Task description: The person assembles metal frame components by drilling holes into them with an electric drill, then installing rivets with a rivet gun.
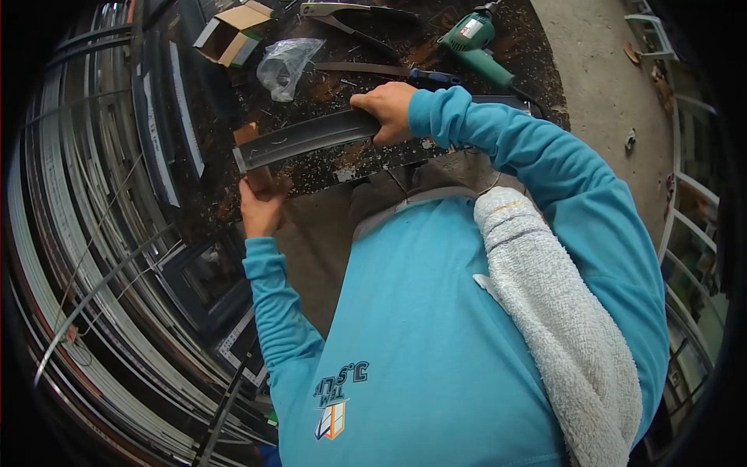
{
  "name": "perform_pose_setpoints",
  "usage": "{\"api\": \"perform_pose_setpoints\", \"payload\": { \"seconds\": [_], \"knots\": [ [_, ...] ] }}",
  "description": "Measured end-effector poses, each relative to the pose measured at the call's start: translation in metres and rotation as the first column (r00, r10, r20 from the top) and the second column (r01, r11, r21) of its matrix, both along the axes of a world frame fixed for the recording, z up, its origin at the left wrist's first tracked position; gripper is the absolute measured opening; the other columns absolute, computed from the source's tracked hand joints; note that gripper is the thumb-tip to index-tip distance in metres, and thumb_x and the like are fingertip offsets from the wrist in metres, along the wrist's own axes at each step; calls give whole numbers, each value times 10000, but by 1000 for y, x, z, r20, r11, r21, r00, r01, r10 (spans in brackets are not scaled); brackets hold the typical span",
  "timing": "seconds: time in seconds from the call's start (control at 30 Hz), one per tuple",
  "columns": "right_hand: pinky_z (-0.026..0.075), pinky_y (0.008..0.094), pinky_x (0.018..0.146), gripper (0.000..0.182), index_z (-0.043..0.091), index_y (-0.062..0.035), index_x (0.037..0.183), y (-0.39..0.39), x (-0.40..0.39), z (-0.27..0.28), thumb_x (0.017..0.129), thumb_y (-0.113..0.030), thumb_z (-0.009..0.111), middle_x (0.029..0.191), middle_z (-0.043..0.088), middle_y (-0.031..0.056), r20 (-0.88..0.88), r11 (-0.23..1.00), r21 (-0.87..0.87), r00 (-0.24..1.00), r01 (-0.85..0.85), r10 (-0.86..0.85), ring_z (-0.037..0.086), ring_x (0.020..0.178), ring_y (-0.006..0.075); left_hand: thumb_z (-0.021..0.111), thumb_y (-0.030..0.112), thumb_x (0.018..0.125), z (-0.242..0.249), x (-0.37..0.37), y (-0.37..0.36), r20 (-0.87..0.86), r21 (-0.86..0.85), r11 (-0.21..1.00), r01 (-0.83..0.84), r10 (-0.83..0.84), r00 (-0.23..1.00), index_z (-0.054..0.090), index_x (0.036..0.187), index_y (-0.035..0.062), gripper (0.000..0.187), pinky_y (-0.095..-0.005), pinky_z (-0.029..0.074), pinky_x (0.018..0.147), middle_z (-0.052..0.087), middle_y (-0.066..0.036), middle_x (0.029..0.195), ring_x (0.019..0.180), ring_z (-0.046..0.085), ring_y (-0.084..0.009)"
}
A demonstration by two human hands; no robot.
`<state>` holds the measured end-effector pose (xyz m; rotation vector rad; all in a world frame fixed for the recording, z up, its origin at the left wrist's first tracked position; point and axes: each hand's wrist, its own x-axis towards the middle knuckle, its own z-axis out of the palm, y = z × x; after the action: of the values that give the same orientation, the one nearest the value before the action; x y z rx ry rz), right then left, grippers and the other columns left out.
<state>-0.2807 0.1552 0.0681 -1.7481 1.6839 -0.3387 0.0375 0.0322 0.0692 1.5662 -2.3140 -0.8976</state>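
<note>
Dark matt metal profile [307, 138], rough white terry cloth towel [560, 311], crinkled clear plastic bag [285, 66], brown cardboard box [232, 33]

A dark, shaving-strewn workbench [373, 167] carries a green drill [475, 43], with a clear plastic bag [286, 66] left of the drill and what may be a cardboard box [232, 33] beyond the bag.

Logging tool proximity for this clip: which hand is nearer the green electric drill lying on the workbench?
Right. The right hand grips the long dark metal profile strip, just below-left of the green electric drill. The left hand holds the strip's far end, farther away.
</note>
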Motion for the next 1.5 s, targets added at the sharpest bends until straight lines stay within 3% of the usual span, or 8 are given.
{"api": "perform_pose_setpoints", "payload": {
  "seconds": [0.27,0.43,0.73,0.93,1.23,1.33,1.4,1.5],
  "knots": [
    [519,467,719,491,540,-62,1081,14,-22,20,648,-174,743,847,636,191,183,945,-295,979,143,-91,647,816,397,715,236,872,-4,5,-25,-410,835,538,117,466,784,598,1072,26,313,-296,538,615,607,-25,775,695,621,-132],
    [554,340,763,311,627,28,1051,11,-72,96,766,-70,704,935,676,99,674,709,-454,728,540,-123,669,849,215,793,402,766,-97,8,5,63,-33,996,-87,89,994,615,979,-6,494,-440,497,801,598,-149,929,870,616,-335],
    [543,360,802,277,636,17,1040,70,-20,-37,818,-124,723,966,651,103,787,-123,446,-454,886,-417,647,891,224,788,439,767,-84,14,46,-204,-276,908,-314,264,943,532,1088,-20,616,-468,418,930,532,-178,1053,1045,528,-354],
    [504,314,822,594,555,111,1110,64,71,-55,737,-264,824,1041,631,152,533,-290,699,-747,653,-398,617,893,205,723,139,684,11,-34,79,-44,-524,730,438,-537,842,525,1272,48,627,-468,323,1067,511,-142,1272,1223,461,-337],
    [470,318,605,448,621,36,943,60,80,-82,746,-321,809,878,625,83,426,-306,669,-687,677,-588,567,672,151,809,189,627,-58,-63,54,199,-344,716,607,-577,793,535,1271,124,703,-433,378,964,575,-77,1177,1095,536,-280],
    [473,289,595,347,637,12,922,100,64,-83,793,-285,764,830,640,56,515,187,706,-314,683,-798,580,659,123,811,213,628,-46,-69,40,193,-207,745,635,-605,772,552,1229,119,661,-420,397,890,581,-72,1120,1029,547,-275],
    [508,271,662,312,638,-3,1012,131,23,-9,824,-237,726,907,661,62,523,642,544,380,540,-763,627,751,135,801,252,649,-63,-66,31,171,-281,741,610,-587,791,556,1198,115,617,-419,392,892,576,-74,1073,1031,544,-277],
    [517,303,831,373,625,-22,1107,125,-67,-9,819,-238,724,1004,667,111,374,566,-5,527,824,-763,648,925,212,802,280,670,-62,-67,32,196,-284,735,616,-584,788,547,1206,120,615,-419,375,912,571,-75,1099,1054,532,-276]
  ]
}}
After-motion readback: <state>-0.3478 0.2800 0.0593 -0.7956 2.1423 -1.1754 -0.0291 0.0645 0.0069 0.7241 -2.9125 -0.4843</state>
